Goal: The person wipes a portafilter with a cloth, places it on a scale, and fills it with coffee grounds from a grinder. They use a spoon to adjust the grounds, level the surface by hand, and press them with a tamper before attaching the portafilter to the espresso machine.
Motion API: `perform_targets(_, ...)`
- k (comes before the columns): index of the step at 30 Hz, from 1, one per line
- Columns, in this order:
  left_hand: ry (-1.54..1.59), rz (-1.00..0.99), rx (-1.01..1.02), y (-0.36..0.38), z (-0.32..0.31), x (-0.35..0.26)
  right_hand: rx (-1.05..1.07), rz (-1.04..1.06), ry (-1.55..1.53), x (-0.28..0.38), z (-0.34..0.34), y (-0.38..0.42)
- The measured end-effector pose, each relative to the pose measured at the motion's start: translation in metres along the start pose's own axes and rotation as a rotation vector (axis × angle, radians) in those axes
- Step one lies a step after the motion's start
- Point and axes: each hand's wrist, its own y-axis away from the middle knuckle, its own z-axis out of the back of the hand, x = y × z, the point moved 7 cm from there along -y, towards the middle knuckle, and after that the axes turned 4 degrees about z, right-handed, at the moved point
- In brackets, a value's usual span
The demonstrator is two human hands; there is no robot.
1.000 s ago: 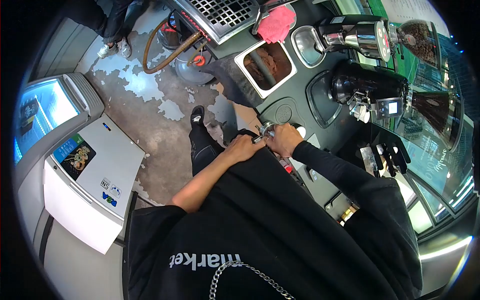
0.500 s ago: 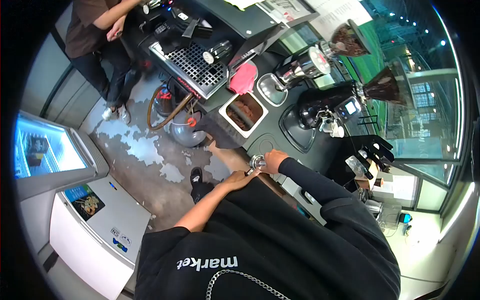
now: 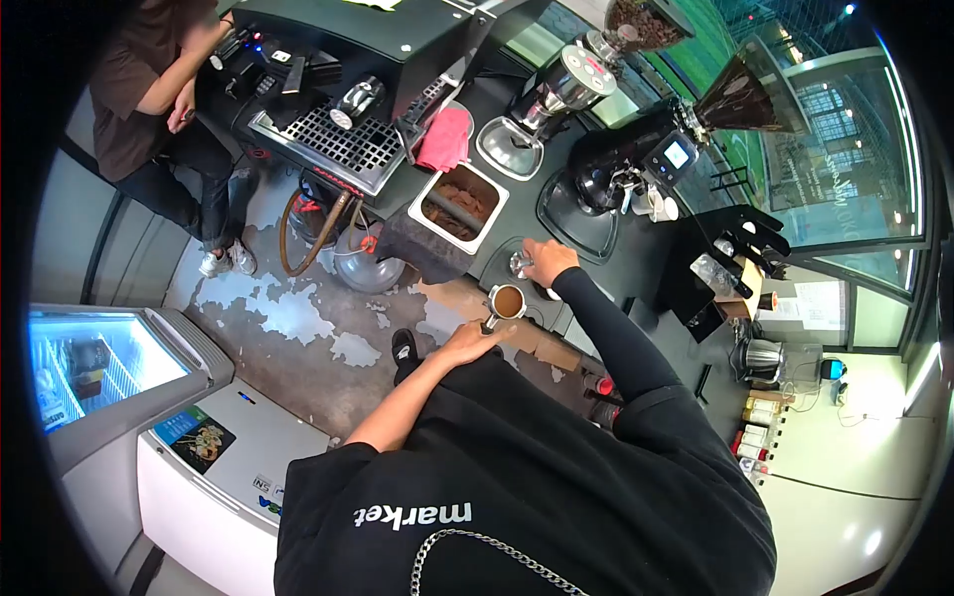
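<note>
My left hand [image 3: 471, 344] is closed around the handle of a portafilter [image 3: 507, 302], held in front of my body past the counter edge. Its basket faces up, with brown ground coffee smooth and level in it. Farther forward, my right hand [image 3: 550, 262] grips a metal tamper [image 3: 519, 263], apart from the portafilter. Tamper and fingers are over a round dark mat [image 3: 505, 260] on the counter, right beside the knock box [image 3: 479, 236], which has spent grounds and a bar across it.
Beyond the knock box lie a pink cloth [image 3: 444, 137] and an espresso machine's drip grate [image 3: 343, 139]. Two grinders stand ahead, one black [image 3: 621, 154], one silver [image 3: 571, 84]. Another person [image 3: 159, 89] is at the far left. A fridge [image 3: 109, 368] and white freezer [image 3: 224, 467] stand left.
The tamper has come off the portafilter and moved forward to the mat with my right hand. The portafilter stays in my left hand, its coffee now showing. The view has shifted.
</note>
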Motion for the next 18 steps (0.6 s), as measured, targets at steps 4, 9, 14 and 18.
perform_targets(4,-0.024,0.026,-0.059,0.001,-0.001,0.001,-0.048,0.016,-0.015,0.004,-0.018,-0.001)
perform_targets(9,0.016,-0.119,-0.194,0.002,-0.003,0.006,0.005,-0.044,-0.147,0.001,-0.006,0.004)
perform_targets(14,-0.057,-0.192,-0.262,0.034,0.011,-0.003,-0.75,0.249,-0.463,-0.019,0.051,0.056)
perform_targets(18,-0.116,-0.115,-0.267,0.085,0.003,-0.045,-0.18,0.08,-1.081,-0.016,0.003,0.118)
